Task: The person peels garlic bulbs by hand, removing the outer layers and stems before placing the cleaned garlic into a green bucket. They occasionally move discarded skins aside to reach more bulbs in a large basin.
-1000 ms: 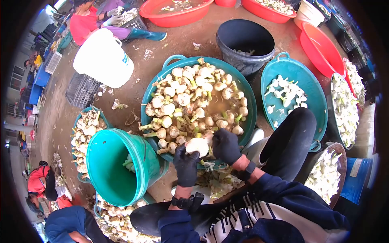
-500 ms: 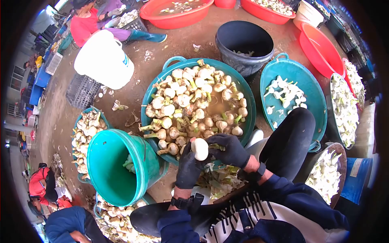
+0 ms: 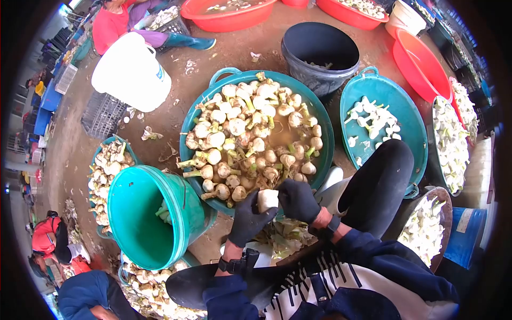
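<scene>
A white peeled bulb (image 3: 268, 199) is held in my gloved left hand (image 3: 249, 217), its fingers wrapped around the bulb's side. Close by on the right, my gloved right hand (image 3: 300, 201) is closed beside the bulb; what it holds, if anything, is hidden. Both hands are over the near edge of a round teal tub (image 3: 324, 154), where many unpeeled bulbs with stems (image 3: 237, 126) sit in brownish water. Leafy peelings (image 3: 288, 238) lie below my hands.
Left stand a green bucket (image 3: 144, 224) and a white bucket (image 3: 132, 72). Beyond the tub is a black bucket (image 3: 320, 76). On the right, a teal basin (image 3: 417, 144) holds peeled bulbs, near a red basin (image 3: 426, 64). Another person (image 3: 109, 26) sits at upper left.
The bulb has turned in my left hand. My right hand has drawn in its fingers, and the green stem seen at them before is out of sight. The whole view has shifted slightly.
</scene>
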### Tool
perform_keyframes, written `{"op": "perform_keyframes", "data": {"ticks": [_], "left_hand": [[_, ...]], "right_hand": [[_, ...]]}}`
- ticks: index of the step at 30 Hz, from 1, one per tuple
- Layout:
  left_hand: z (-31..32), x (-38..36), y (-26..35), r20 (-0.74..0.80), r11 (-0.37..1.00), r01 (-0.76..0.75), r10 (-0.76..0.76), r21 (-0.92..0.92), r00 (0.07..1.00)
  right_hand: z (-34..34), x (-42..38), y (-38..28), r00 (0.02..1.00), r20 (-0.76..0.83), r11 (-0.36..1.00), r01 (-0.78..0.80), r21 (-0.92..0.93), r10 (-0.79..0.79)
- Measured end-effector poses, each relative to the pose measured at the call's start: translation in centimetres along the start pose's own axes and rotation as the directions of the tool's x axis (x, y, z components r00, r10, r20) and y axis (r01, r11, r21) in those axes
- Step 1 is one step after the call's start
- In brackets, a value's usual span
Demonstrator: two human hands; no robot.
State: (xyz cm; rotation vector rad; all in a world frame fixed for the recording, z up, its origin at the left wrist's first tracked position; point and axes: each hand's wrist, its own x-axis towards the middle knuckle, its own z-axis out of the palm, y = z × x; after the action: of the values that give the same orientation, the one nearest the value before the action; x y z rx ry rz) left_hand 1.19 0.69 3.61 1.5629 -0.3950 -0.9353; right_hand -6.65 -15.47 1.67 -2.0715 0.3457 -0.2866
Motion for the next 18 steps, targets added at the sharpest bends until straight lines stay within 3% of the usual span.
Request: {"op": "perform_keyframes", "data": {"ticks": [5,8,11,14,18], "left_hand": [[0.3,0.0,-1.1,0.104,0.966,-0.235,0.225,0.108,0.969],[0.4,0.3,-3.2,-0.018,0.966,-0.223,0.227,0.133,0.974],[1.1,0.4,-4.0,-0.143,0.905,-0.243,0.308,0.350,0.940],[1.7,0.3,-3.9,-0.273,0.934,-0.114,0.213,0.339,0.938],[2.4,0.1,-3.4,-0.319,0.931,-0.230,0.318,0.283,0.893]], "right_hand": [[-0.2,0.3,0.8,0.951,0.100,0.928,-0.308,0.207,0.293],[-0.1,0.4,2.4,0.972,0.087,0.892,-0.234,0.387,0.217],[-0.4,-0.2,1.0,0.965,0.151,0.923,-0.252,0.291,0.216],[0.3,-0.6,0.5,0.958,0.161,0.947,-0.264,0.181,0.236],[1.1,-0.8,2.2,0.921,0.110,0.898,-0.390,0.206,0.375]]}}
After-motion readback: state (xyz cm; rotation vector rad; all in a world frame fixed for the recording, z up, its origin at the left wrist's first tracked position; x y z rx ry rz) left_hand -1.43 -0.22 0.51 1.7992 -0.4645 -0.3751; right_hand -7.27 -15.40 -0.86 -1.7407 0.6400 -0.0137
